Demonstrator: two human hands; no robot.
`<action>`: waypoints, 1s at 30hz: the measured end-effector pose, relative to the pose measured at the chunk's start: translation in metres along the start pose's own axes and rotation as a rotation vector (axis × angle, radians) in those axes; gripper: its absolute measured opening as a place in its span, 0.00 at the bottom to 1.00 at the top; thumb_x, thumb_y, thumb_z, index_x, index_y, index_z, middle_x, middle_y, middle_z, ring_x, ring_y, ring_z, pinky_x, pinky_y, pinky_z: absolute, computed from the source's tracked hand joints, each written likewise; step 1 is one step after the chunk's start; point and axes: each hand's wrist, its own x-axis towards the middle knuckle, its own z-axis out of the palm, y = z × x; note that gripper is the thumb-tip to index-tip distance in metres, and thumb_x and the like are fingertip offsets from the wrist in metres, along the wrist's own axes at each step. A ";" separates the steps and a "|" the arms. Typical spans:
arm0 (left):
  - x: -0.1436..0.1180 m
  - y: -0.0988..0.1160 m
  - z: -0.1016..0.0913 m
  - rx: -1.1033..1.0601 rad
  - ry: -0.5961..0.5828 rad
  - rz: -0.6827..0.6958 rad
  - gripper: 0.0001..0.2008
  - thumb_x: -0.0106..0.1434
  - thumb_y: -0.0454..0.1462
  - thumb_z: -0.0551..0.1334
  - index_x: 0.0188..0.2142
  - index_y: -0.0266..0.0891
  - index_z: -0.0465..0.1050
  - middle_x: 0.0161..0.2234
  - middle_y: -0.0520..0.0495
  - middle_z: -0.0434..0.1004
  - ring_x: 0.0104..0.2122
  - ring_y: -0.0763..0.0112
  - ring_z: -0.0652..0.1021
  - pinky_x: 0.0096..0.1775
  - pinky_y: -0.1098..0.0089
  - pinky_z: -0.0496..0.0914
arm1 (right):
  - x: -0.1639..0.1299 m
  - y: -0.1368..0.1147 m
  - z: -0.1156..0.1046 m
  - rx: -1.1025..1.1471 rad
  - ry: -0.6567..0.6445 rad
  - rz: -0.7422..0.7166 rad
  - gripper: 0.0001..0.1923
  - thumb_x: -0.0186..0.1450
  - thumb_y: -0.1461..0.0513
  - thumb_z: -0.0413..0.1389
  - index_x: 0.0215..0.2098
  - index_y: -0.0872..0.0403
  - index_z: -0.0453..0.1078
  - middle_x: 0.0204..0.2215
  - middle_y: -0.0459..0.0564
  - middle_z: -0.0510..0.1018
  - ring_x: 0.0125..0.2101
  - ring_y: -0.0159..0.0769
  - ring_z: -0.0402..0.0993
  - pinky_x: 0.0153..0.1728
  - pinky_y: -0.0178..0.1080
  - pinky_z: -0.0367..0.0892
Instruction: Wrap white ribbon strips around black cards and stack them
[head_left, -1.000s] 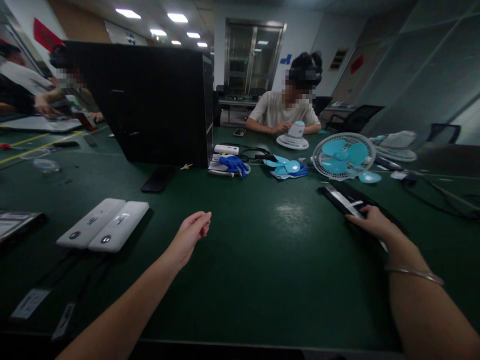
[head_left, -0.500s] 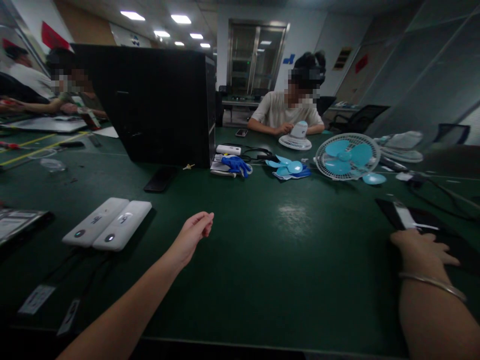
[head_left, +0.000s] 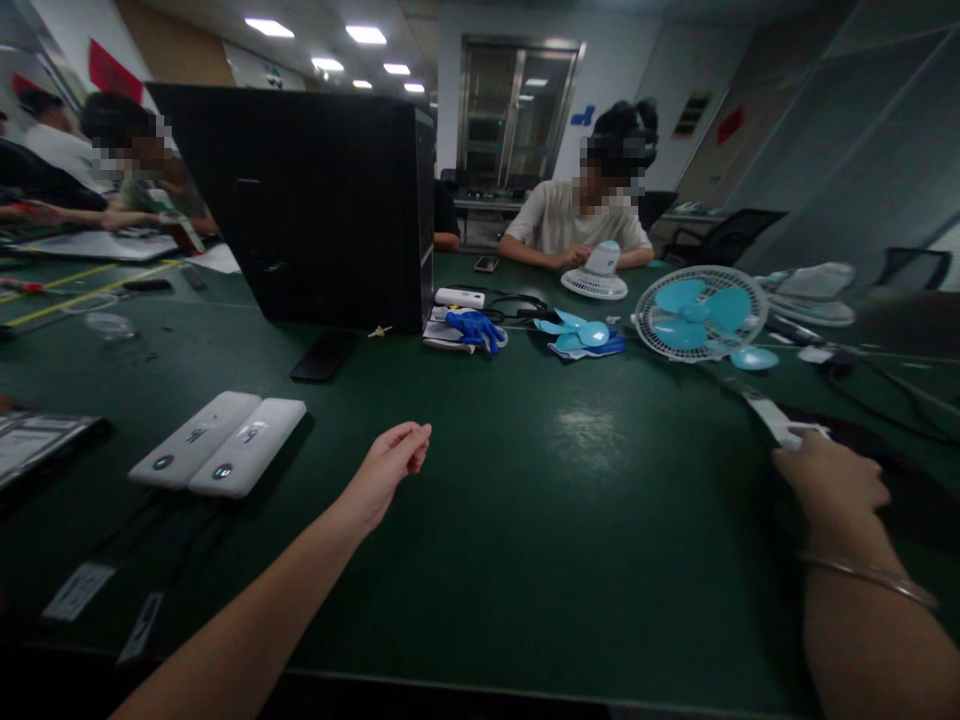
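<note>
My left hand (head_left: 394, 460) is over the green tabletop with its thumb and fingers pressed together. Whether anything sits inside that pinch is hidden. At the right, my right hand (head_left: 832, 480) is closed around a slim white tool (head_left: 769, 418) with a greyish, blurred tip pointing away and to the left; its exact kind cannot be made out. A dark cloth or pouch (head_left: 919, 490) lies beneath and beside this hand. Beyond the tool is a fan (head_left: 694, 312) with light blue blades and a white grille, and a loose light blue round cap (head_left: 754, 358) lies by it.
Two white power banks (head_left: 247, 445) with cables lie at left, near a black phone (head_left: 322, 357). Behind stands a large black computer case (head_left: 300, 210). Blue-and-white gloves (head_left: 476, 330) and a loose blue fan blade (head_left: 577, 330) lie mid-table. Opposite, a person handles a white fan part (head_left: 596, 275).
My right hand has gone from spread fingers over the dark cloth to a closed grip, and the white tool is lifted and turned toward the left. My left hand stays almost still.
</note>
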 end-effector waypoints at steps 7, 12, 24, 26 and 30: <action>0.000 0.001 0.001 -0.125 0.015 0.006 0.13 0.63 0.47 0.59 0.38 0.39 0.72 0.29 0.52 0.70 0.26 0.76 0.69 0.29 0.74 0.63 | -0.044 -0.091 -0.027 0.373 -0.043 -0.471 0.30 0.64 0.52 0.48 0.62 0.54 0.61 0.48 0.60 0.72 0.38 0.44 0.70 0.40 0.44 0.67; -0.002 0.006 0.002 -0.187 -0.048 -0.128 0.17 0.67 0.47 0.54 0.48 0.41 0.71 0.46 0.43 0.75 0.34 0.70 0.77 0.34 0.70 0.69 | -0.104 -0.144 -0.048 0.591 -0.306 -0.951 0.26 0.65 0.50 0.51 0.60 0.47 0.63 0.54 0.51 0.68 0.43 0.41 0.70 0.39 0.42 0.71; -0.011 0.011 0.010 0.326 -0.526 -0.306 0.15 0.66 0.40 0.58 0.50 0.38 0.72 0.39 0.47 0.79 0.23 0.80 0.72 0.22 0.76 0.58 | -0.160 -0.175 -0.047 0.550 -0.883 -1.237 0.25 0.64 0.52 0.57 0.58 0.45 0.66 0.55 0.49 0.68 0.52 0.41 0.66 0.48 0.45 0.68; -0.011 0.012 0.010 0.345 -0.519 -0.302 0.15 0.66 0.40 0.57 0.50 0.37 0.72 0.39 0.47 0.79 0.24 0.80 0.72 0.23 0.76 0.58 | -0.135 -0.166 -0.037 0.545 -0.916 -1.113 0.27 0.62 0.49 0.58 0.59 0.45 0.65 0.57 0.49 0.67 0.52 0.43 0.66 0.48 0.46 0.68; -0.010 0.013 0.007 0.338 -0.521 -0.302 0.15 0.65 0.42 0.58 0.49 0.38 0.71 0.39 0.47 0.79 0.25 0.79 0.73 0.24 0.76 0.59 | -0.072 -0.129 -0.018 0.648 -0.804 -0.725 0.29 0.64 0.48 0.54 0.60 0.49 0.64 0.57 0.52 0.68 0.53 0.44 0.66 0.52 0.43 0.65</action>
